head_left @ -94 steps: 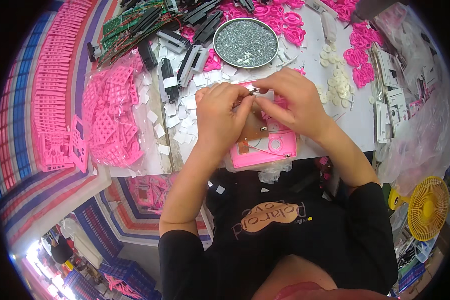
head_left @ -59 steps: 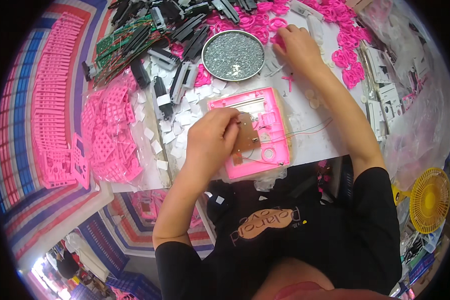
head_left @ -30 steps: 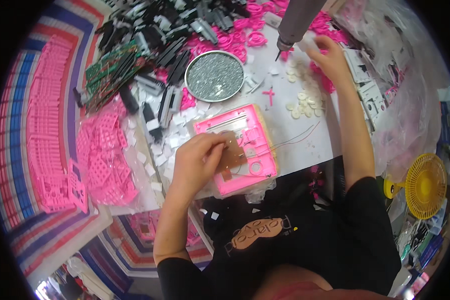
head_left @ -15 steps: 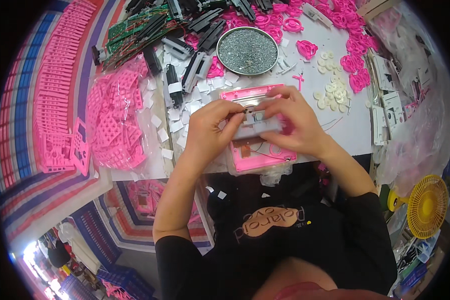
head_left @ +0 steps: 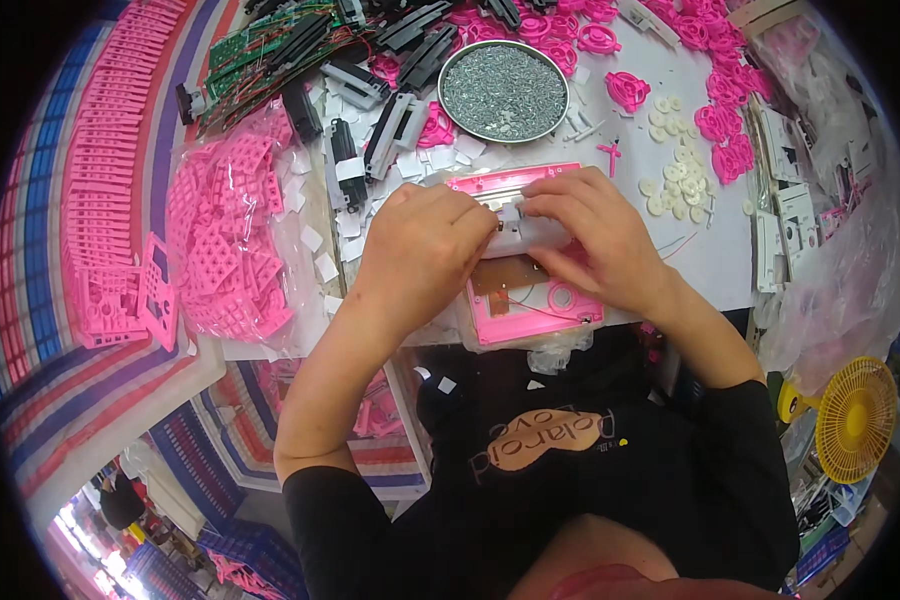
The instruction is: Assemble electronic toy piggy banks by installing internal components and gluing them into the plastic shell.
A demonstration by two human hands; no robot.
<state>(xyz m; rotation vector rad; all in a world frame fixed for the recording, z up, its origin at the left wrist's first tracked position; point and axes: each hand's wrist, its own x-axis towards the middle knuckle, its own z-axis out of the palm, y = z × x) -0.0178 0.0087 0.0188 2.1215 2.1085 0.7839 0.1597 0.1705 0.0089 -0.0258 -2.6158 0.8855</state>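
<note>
A pink rectangular plastic frame (head_left: 530, 328) lies on the table in front of me, a brown flat strip and thin wires inside it. Across its upper half is a light grey plastic mechanism (head_left: 520, 238) with a metal bar along its far side. My left hand (head_left: 420, 245) is closed at the mechanism's left end, its fingertips partly hidden behind the knuckles. The right hand (head_left: 602, 232) grips the same piece from the right, thumb on the near side and fingers on the far side. Whether the mechanism is seated in the frame or just above it, I cannot tell.
A round metal dish of small screws (head_left: 505, 92) stands beyond the frame. White round discs (head_left: 682, 178) and pink ring-shaped parts (head_left: 725, 120) lie to the right. Black mechanisms (head_left: 345, 165), green circuit boards (head_left: 240, 70) and a bag of pink grids (head_left: 225, 240) are left.
The left hand has rolled over, its knuckles now covering the pinching fingertips. The grey mechanism looks steadier and less tilted between the hands. The whole view has shifted slightly.
</note>
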